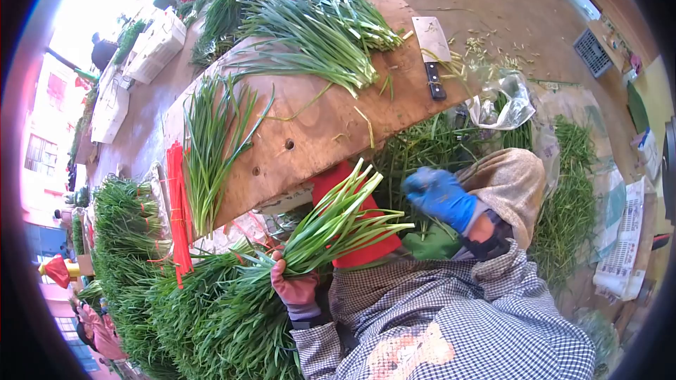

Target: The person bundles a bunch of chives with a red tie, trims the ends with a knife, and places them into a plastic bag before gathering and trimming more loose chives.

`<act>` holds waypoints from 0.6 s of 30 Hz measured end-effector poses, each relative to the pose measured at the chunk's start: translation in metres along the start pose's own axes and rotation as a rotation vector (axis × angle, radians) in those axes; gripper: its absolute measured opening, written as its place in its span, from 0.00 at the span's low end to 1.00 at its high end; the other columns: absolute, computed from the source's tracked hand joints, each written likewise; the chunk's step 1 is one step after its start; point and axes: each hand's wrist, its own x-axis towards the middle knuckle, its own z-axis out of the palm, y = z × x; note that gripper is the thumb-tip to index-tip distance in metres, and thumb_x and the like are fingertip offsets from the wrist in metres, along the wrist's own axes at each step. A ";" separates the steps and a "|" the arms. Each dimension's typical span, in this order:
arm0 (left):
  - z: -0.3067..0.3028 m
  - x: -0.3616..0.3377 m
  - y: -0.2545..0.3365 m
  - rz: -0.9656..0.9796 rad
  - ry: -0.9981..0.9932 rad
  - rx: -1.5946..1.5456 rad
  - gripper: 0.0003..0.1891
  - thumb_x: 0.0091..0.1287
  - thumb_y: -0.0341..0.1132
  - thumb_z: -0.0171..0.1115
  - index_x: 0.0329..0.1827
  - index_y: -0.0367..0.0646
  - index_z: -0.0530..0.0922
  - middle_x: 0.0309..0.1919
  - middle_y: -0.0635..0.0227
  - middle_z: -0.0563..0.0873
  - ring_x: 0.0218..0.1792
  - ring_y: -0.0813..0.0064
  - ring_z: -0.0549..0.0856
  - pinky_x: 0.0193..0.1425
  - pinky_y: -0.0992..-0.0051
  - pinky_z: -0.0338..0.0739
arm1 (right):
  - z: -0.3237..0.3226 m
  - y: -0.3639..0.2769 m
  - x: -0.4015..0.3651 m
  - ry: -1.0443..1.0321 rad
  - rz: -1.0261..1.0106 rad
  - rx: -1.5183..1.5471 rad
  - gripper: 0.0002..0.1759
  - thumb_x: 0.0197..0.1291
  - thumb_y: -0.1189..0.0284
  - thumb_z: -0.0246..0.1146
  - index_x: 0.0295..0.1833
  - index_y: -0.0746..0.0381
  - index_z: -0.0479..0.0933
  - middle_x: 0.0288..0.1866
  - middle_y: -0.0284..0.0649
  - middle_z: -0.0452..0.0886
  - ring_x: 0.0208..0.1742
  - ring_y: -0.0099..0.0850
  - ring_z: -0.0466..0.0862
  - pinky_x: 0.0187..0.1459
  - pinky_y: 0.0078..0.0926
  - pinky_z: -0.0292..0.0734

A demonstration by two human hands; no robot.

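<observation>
My left hand [294, 288], in a pink glove with bare fingertips, is wrapped round a bunch of garlic chives [331, 229]. Their pale stem ends fan out to the upper right, over a red cloth on my lap. In a blue glove, my right hand [442, 198] is apart from that bunch, above loose green stalks; its fingers are blurred. Ahead stands a wooden board [317, 127]. On it lie a large pile of chives [310, 35], a smaller pile [215, 148] at the left and a cleaver [433, 60] with a black handle.
Red ties [177, 211] hang at the board's left edge. Tied bundles of chives [218, 317] are heaped on my left. A clear plastic bag [503, 104] and loose greens [572, 190] lie at the right. White crates [158, 46] stand farther back, near another person.
</observation>
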 end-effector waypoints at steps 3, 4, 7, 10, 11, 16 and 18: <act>0.008 0.000 -0.007 -0.020 -0.003 -0.011 0.16 0.66 0.31 0.55 0.56 0.49 0.80 0.61 0.57 0.79 0.63 0.55 0.77 0.64 0.44 0.72 | 0.038 -0.029 0.016 -0.141 -0.048 0.153 0.20 0.50 0.62 0.69 0.48 0.59 0.83 0.38 0.48 0.83 0.41 0.47 0.83 0.43 0.40 0.79; 0.005 -0.001 -0.008 -0.020 -0.007 0.006 0.16 0.66 0.32 0.54 0.56 0.49 0.80 0.61 0.57 0.80 0.62 0.54 0.78 0.63 0.44 0.73 | 0.047 -0.037 0.023 -0.234 -0.055 0.106 0.19 0.50 0.62 0.69 0.47 0.59 0.84 0.37 0.48 0.83 0.39 0.47 0.83 0.43 0.40 0.79; 0.006 0.000 -0.007 -0.024 -0.029 0.021 0.16 0.66 0.32 0.54 0.56 0.49 0.79 0.61 0.57 0.80 0.61 0.53 0.79 0.59 0.43 0.76 | 0.100 -0.017 0.020 -0.160 -0.118 0.263 0.16 0.51 0.64 0.70 0.45 0.60 0.85 0.33 0.46 0.84 0.35 0.43 0.84 0.40 0.38 0.79; 0.000 -0.003 -0.005 0.006 -0.006 0.034 0.15 0.66 0.31 0.53 0.55 0.52 0.78 0.61 0.57 0.78 0.62 0.50 0.77 0.55 0.39 0.78 | 0.052 -0.035 0.013 -0.059 0.070 0.684 0.11 0.54 0.69 0.69 0.42 0.62 0.85 0.30 0.40 0.85 0.30 0.32 0.83 0.34 0.30 0.78; 0.000 -0.003 -0.005 0.020 -0.004 0.035 0.15 0.66 0.30 0.53 0.55 0.52 0.78 0.62 0.57 0.78 0.63 0.50 0.77 0.55 0.39 0.78 | 0.025 -0.047 0.009 -0.108 0.328 0.895 0.09 0.56 0.72 0.69 0.41 0.63 0.85 0.28 0.37 0.85 0.29 0.25 0.82 0.32 0.26 0.77; 0.010 -0.004 -0.011 0.010 -0.077 0.039 0.16 0.66 0.28 0.53 0.55 0.51 0.79 0.62 0.57 0.78 0.64 0.51 0.75 0.58 0.39 0.77 | 0.001 -0.029 -0.001 0.021 0.536 1.064 0.11 0.58 0.75 0.69 0.46 0.66 0.84 0.36 0.36 0.87 0.35 0.19 0.83 0.38 0.19 0.79; 0.013 -0.005 -0.014 0.016 -0.054 0.042 0.17 0.65 0.26 0.52 0.53 0.51 0.80 0.62 0.57 0.79 0.65 0.52 0.75 0.62 0.36 0.72 | 0.013 -0.037 0.004 -0.029 0.374 0.988 0.15 0.58 0.76 0.69 0.51 0.65 0.82 0.39 0.32 0.87 0.37 0.17 0.82 0.40 0.18 0.78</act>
